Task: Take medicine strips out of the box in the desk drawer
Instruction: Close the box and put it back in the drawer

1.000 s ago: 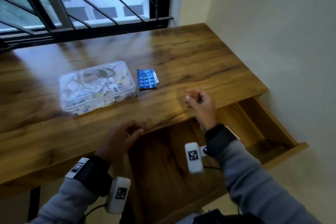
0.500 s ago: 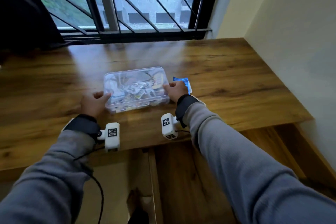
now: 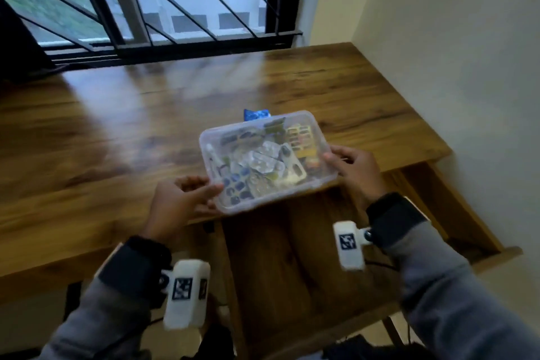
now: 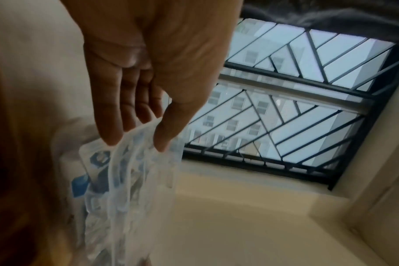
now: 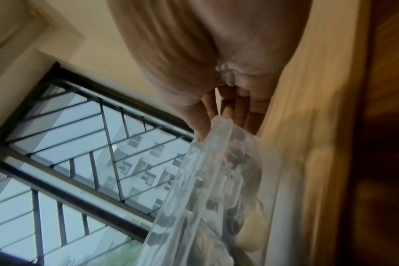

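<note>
Clear plastic box, lidded, packed with medicine strips, held off the desk between two hands, its near edge out over the open drawer.

Left hand: at the box's 8 o'clock corner. Thumb on the lid, fingers beneath the base, pinching that corner; the left wrist view shows the fingers side by side and close together under the plastic, the thumb opposite them.

Left wrist camera: white housing with a black square marker, on a dark cuff over a grey sleeve.

Box contents: silver foil strips at the centre, blue blisters toward 7 o'clock, a yellow-backed strip toward 1 o'clock. Print on them is too blurred to read.

Blue strip: lies on the desk at 12 o'clock from the box, partly hidden behind its far edge.

Right hand: at the box's 3 o'clock end. Thumb on the rim, fingers under the base, gripping that end; the right wrist view confirms the fingers together below the plastic.

Right wrist camera: white, same marker.

Drawer: wooden, pulled out at 6 o'clock below the box; the visible floor is bare wood.

Barred window: at 12 o'clock beyond the desk, a building outside. Cream wall at 3 o'clock.
</note>
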The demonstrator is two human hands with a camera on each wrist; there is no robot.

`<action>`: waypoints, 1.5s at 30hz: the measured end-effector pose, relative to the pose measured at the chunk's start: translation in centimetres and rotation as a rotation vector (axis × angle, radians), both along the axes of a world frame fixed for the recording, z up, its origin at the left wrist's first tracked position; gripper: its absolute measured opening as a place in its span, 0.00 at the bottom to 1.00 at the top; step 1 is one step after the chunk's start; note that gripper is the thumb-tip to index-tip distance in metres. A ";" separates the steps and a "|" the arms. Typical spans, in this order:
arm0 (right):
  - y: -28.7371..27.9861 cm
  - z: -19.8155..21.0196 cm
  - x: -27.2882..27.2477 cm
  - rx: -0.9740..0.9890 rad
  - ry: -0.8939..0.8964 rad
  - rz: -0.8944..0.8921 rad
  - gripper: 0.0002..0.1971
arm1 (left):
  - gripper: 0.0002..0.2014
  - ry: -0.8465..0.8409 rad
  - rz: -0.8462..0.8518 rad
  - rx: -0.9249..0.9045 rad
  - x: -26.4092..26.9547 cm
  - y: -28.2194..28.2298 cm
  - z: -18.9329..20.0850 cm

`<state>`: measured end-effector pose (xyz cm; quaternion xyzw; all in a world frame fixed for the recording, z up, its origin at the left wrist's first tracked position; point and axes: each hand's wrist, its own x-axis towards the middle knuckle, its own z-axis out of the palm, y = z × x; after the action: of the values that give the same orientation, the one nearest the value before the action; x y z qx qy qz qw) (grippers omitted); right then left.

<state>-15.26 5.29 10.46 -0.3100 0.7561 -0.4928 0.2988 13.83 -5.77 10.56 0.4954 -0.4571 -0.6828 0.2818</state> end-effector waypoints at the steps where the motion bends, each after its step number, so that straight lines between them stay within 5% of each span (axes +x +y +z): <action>1: 2.2 -0.1 -0.7 0.019 -0.007 -0.020 0.12 | 0.19 -0.023 -0.058 0.022 -0.7 1.4 0.0; 10: 16.3 -2.8 -3.0 0.200 -0.164 -0.169 0.12 | 0.16 -0.343 -0.747 0.121 -6.0 10.1 -4.1; 16: 17.3 -6.4 -4.2 0.278 -0.206 -0.265 0.13 | 0.19 -0.430 -0.750 0.091 -8.5 10.7 -8.1; 24: 14.9 -8.1 -5.8 0.360 -0.222 -0.286 0.17 | 0.10 -0.444 -0.677 0.035 -11.5 10.2 -10.0; 30: 15.6 -7.9 -6.1 0.367 -0.096 -0.086 0.21 | 0.06 -0.671 -0.728 -0.198 -11.1 10.2 -10.4; 34: 18.1 -5.6 -4.4 0.336 0.072 0.175 0.10 | 0.06 -0.590 -1.070 -0.272 -10.8 12.4 -8.6; 39: 20.6 -4.2 -1.4 0.588 0.114 0.610 0.12 | 0.19 -0.523 -1.544 -0.605 -12.2 16.8 -7.8; 45: 20.8 -5.7 -1.6 0.514 0.351 0.638 0.20 | 0.16 -0.580 -1.518 -0.859 -12.9 18.4 -8.3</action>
<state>-16.84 26.13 4.73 -0.5222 0.7599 -0.1120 0.3704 0.93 12.66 2.24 0.0673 -0.9269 -0.3052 -0.2079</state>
